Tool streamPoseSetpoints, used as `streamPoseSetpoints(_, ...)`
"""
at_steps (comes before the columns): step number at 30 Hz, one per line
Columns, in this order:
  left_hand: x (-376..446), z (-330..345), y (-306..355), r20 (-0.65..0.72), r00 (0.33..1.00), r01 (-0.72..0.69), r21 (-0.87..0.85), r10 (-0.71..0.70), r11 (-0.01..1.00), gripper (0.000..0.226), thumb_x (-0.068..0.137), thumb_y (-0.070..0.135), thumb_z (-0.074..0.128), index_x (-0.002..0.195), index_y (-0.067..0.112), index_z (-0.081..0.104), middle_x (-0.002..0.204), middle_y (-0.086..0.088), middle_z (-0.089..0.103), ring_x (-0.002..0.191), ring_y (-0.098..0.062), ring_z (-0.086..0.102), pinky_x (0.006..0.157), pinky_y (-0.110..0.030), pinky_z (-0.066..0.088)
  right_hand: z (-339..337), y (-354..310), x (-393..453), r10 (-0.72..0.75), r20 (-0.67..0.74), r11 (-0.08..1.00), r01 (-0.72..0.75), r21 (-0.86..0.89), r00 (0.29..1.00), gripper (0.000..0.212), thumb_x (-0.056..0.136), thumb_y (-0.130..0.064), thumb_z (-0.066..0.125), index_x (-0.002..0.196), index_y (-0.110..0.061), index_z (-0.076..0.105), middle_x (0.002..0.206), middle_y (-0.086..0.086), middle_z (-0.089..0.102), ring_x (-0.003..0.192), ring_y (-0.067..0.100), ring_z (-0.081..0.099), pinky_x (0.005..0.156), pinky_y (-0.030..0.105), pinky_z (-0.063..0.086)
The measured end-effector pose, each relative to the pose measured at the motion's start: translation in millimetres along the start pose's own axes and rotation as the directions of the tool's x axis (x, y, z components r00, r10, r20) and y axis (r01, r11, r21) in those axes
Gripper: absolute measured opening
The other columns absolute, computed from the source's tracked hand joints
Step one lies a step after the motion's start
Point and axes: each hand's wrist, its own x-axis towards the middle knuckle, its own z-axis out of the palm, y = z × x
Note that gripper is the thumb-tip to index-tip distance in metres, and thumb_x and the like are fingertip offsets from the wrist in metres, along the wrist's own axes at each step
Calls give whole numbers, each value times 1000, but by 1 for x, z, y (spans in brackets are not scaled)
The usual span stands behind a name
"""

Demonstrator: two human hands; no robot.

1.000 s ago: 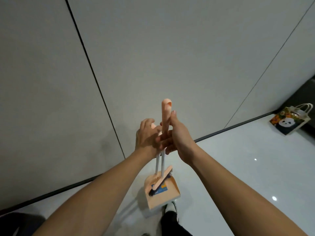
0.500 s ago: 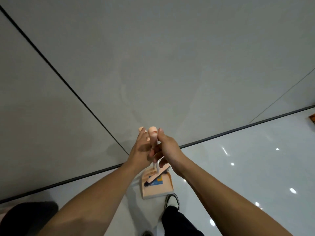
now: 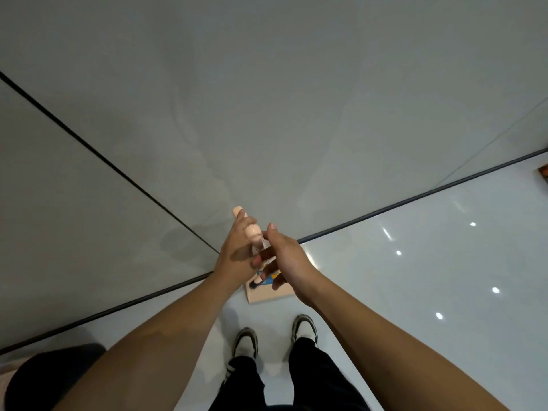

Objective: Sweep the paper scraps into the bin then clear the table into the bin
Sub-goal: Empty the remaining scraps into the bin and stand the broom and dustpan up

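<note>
A peach dustpan (image 3: 268, 293) with a dark-bristled broom clipped in it stands on the floor by the wall, mostly hidden behind my hands. Two peach handles rise from it. My left hand (image 3: 235, 256) is closed around the left handle (image 3: 239, 211), whose tip pokes out above my fingers. My right hand (image 3: 283, 258) is curled around the thin pole just under the right handle (image 3: 253, 233). Which handle belongs to the broom I cannot tell. No paper scraps, bin or table are in view.
A grey panelled wall (image 3: 267, 99) with dark seams fills the upper view, meeting the glossy white floor (image 3: 415, 277) at a black skirting strip. My shoes (image 3: 304, 329) stand just behind the dustpan. A dark rounded object (image 3: 44, 378) sits bottom left; an orange corner (image 3: 544, 173) shows at far right.
The view has tilted down, so my feet show and the panda bag has left the frame. My hands sit lower, and the two handle tips, held together before, are now apart.
</note>
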Motion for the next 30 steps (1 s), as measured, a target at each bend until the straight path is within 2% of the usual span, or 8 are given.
streamPoseSetpoints(2, 13, -3, -3, 65, 995, -78, 96, 72, 992, 32, 79, 39, 60, 106, 41, 42, 114, -11, 58, 116, -35, 56, 91, -52, 50, 5, 1, 1, 3, -29, 999, -2, 51, 1000, 49, 98, -65, 29, 94, -42, 73, 83, 8, 70, 56, 19, 58, 46, 24, 41)
streamPoseSetpoints(6, 31, -19, -26, 86, 995, -88, 453, 55, 887, 65, 79, 43, 72, 134, 43, 37, 155, 3, 30, 146, -17, 21, 111, -40, 36, 14, -4, 2, -5, -142, 997, 15, 71, 990, 37, 100, -62, 33, 105, -41, 62, 87, 6, 71, 63, 19, 59, 47, 28, 47)
streamPoseSetpoints(9, 33, -32, -39, 112, 990, -131, 564, 82, 815, 63, 81, 48, 68, 137, 25, 49, 153, -3, 32, 144, -21, 24, 112, -37, 32, 19, 6, 0, -45, -270, 999, 51, 16, 962, 37, 94, -58, 49, 114, -32, 67, 94, 0, 69, 82, 16, 61, 76, 39, 55)
streamPoseSetpoints(11, 24, -42, -41, 69, 986, -163, 560, 151, 812, 54, 82, 44, 67, 128, 19, 58, 133, -7, 52, 129, -26, 43, 102, -38, 42, 17, 20, -5, -54, -340, 995, 23, -94, 939, 49, 86, -58, 60, 128, -32, 63, 109, -6, 67, 101, 14, 62, 96, 41, 52)
streamPoseSetpoints(15, 5, -60, -48, 115, 984, -178, 564, 136, 806, 34, 80, 48, 65, 105, 25, 67, 104, 0, 66, 100, -25, 60, 79, -33, 49, 16, 46, -21, -20, -436, 981, -66, -183, 900, 59, 85, -50, 68, 140, -34, 54, 130, -4, 59, 118, 17, 56, 104, 38, 45)
streamPoseSetpoints(22, -14, -26, -16, 331, 934, -283, 453, 135, 846, 40, 76, 55, 66, 103, 26, 70, 104, 3, 70, 98, -19, 63, 85, -31, 51, -14, 93, -70, -9, -607, 987, -89, -131, 795, 65, 83, -48, 73, 142, -38, 48, 143, -2, 52, 114, 17, 54, 85, 29, 44)
streamPoseSetpoints(25, -23, 17, 25, 463, 858, -444, 446, 224, 777, 38, 78, 58, 62, 96, 26, 70, 96, 6, 67, 93, -16, 62, 82, -28, 49, -48, 110, -102, -3, -663, 994, -67, -81, 748, 73, 80, -53, 74, 144, -37, 45, 148, -1, 49, 128, 21, 51, 93, 32, 44)
streamPoseSetpoints(30, -46, 126, 135, 572, 710, -675, 388, 411, 627, 47, 83, 58, 60, 119, 27, 64, 120, 5, 62, 113, -15, 55, 96, -30, 45, -127, 142, -182, -19, -775, 1000, 8, -18, 632, 79, 76, -57, 76, 145, -38, 43, 150, -4, 46, 133, 21, 47, 99, 34, 44)
